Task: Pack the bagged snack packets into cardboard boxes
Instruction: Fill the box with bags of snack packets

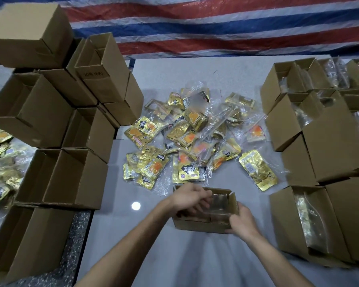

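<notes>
Left hand (190, 198) curled over cardboard box (197, 224), bagged packets (219, 205) beneath fingertips, grip unclear; right hand (239, 221) clasps box's right wall.

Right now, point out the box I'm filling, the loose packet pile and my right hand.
box (199, 225): head view, its front cardboard wall.
packet pile (187, 138): head view, a gold packet near its middle.
right hand (243, 221): head view, the back of the hand.

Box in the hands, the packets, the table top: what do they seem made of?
Box: matte brown cardboard, creased flaps. Packets: shiny gold foil or metallised film, glare-streaked, inside clear crinkled plastic bags. Table top: smooth, glossy pale grey with a round bright reflection; material unclear.
</notes>
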A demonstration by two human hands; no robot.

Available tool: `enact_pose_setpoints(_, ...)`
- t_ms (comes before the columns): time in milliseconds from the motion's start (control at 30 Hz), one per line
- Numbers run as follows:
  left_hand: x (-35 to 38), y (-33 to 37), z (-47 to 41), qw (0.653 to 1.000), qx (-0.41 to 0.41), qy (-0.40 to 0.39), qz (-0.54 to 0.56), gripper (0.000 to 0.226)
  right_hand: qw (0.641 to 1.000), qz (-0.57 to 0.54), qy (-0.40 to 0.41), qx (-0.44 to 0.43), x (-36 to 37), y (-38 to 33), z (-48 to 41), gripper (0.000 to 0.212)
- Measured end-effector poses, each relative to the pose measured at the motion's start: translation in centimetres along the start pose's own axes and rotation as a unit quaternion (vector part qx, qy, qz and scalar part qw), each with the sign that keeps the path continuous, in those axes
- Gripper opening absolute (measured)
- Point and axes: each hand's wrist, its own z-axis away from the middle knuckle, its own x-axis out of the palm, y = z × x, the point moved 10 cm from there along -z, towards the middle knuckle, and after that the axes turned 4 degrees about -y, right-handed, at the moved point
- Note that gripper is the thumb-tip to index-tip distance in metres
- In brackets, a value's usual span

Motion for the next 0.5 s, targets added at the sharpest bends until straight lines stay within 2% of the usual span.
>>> enact_pose_setpoints(100,-2.4,3.2,-0.8,0.995,0.05,0.048,0.072,0.026,1.0,0.004,0.006,-0.001,-1.1,-0.6,-0.9,0.033)
enact_pose_setpoints(167,-4.3,4.7,-1.7,0.988,0.067,0.113,0.076,0.02,1.0,0.013,0.006,-0.001,-1.5,-1.0,-1.2,0.032)
enact_pose_setpoints(267,-6.5,6.3,-3.6,0.976,0.068,0.209,-0.001,0.015,0.998,0.066,0.001,-0.013,-1.4,-1.8,-1.2,0.032)
enact_pose_setpoints(367,-7.2,6.9,-6.5,0.966,0.046,0.238,-0.092,0.011,0.996,0.09,-0.003,-0.017,-1.2,-2.1,-0.6,0.033)
enact_pose_setpoints(500,-7.6,7.0,-9.8,0.931,0.002,0.283,-0.229,0.029,0.995,0.098,-0.005,-0.016,-1.2,-2.4,-0.2,0.029)
